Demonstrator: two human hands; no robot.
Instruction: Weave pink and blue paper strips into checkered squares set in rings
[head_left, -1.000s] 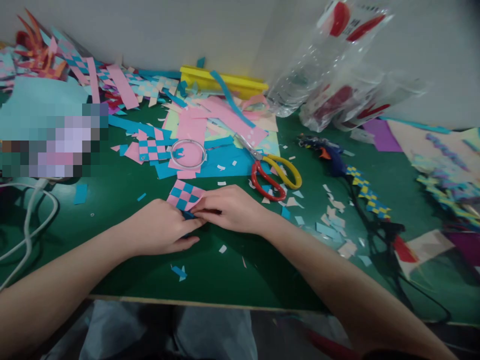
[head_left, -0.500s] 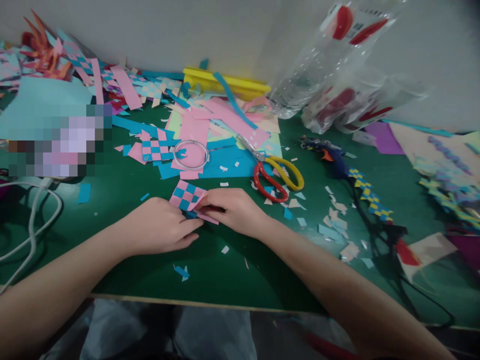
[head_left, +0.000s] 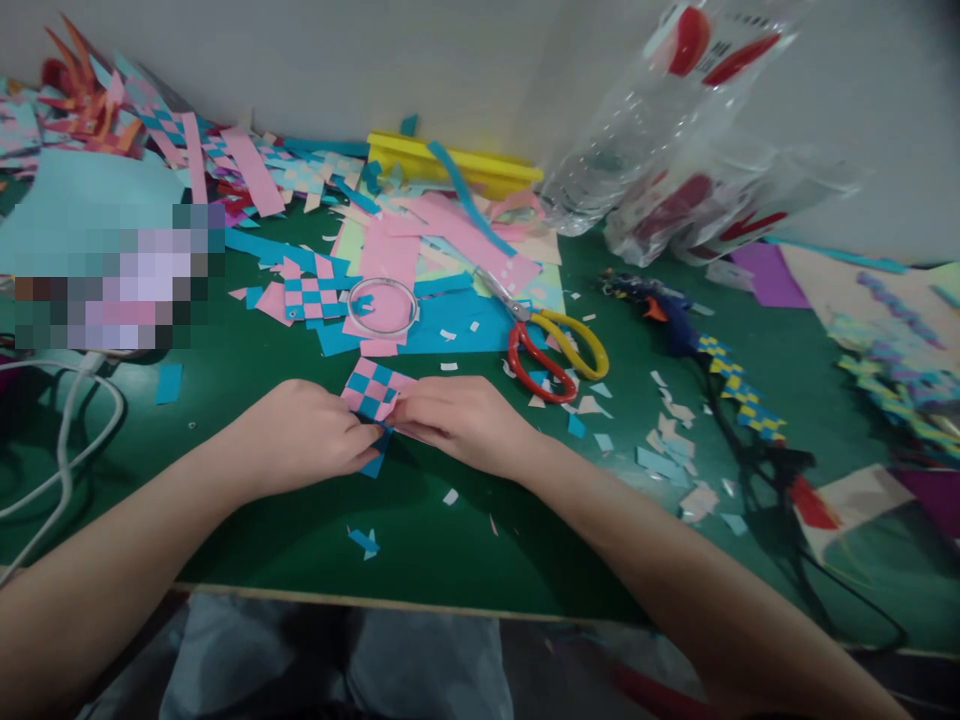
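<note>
Head view shows both forearms reaching over the near edge of the green table (head_left: 420, 560). The left hand (head_left: 304, 435) and right hand (head_left: 465, 420) meet, fingertips pinching the lower corner of a pink-and-blue woven paper square (head_left: 373, 390) just above the table. It looks light, limp and easily torn, best held at woven edges. Beyond lie red-and-yellow scissors (head_left: 551, 345) and a clear tape ring (head_left: 382, 305).

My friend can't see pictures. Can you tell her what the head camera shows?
Two bare hands, left hand and right hand, pinch a small pink-and-blue woven paper square over a green table. Red-and-yellow scissors, a clear tape ring and paper scraps lie behind.
</note>
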